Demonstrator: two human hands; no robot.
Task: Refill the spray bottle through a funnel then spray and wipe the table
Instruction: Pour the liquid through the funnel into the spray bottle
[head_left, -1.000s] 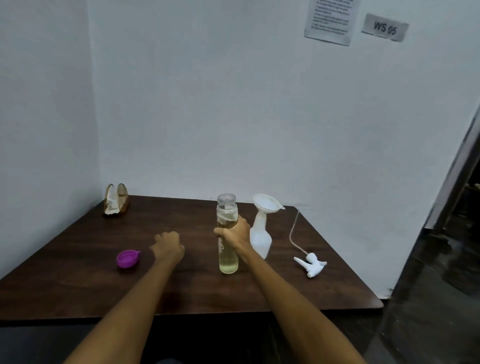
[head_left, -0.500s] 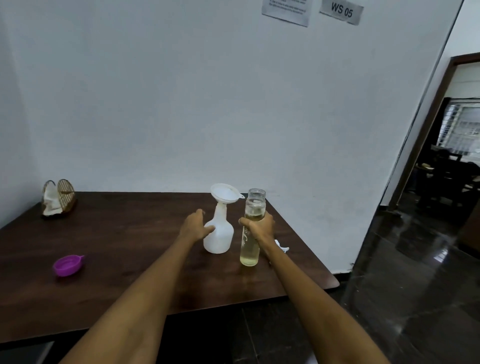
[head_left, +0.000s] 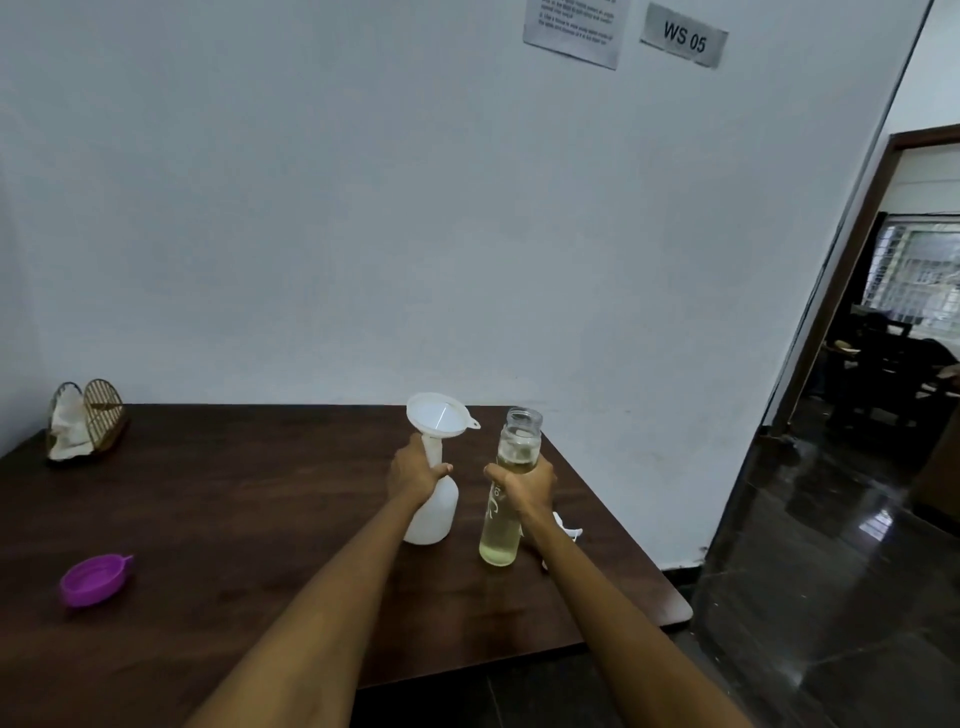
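A white spray bottle (head_left: 435, 512) stands on the dark wooden table (head_left: 218, 509) with a white funnel (head_left: 439, 417) seated in its neck. My left hand (head_left: 414, 474) grips the bottle's neck just below the funnel. To its right, my right hand (head_left: 525, 484) grips a clear glass bottle (head_left: 503, 535) of pale yellow liquid, open at the top and upright, its base at or just above the table. The white spray head (head_left: 567, 531) lies behind my right forearm, mostly hidden.
A purple cap (head_left: 93, 579) lies at the table's front left. A wire napkin holder (head_left: 85, 420) with white napkins stands at the back left corner. The table's right edge borders a glossy dark floor (head_left: 831, 597) and a doorway.
My left hand moved right from the bare tabletop and took hold of the spray bottle's neck. My right hand carried the glass bottle from the spray bottle's left to its right. The view swung right.
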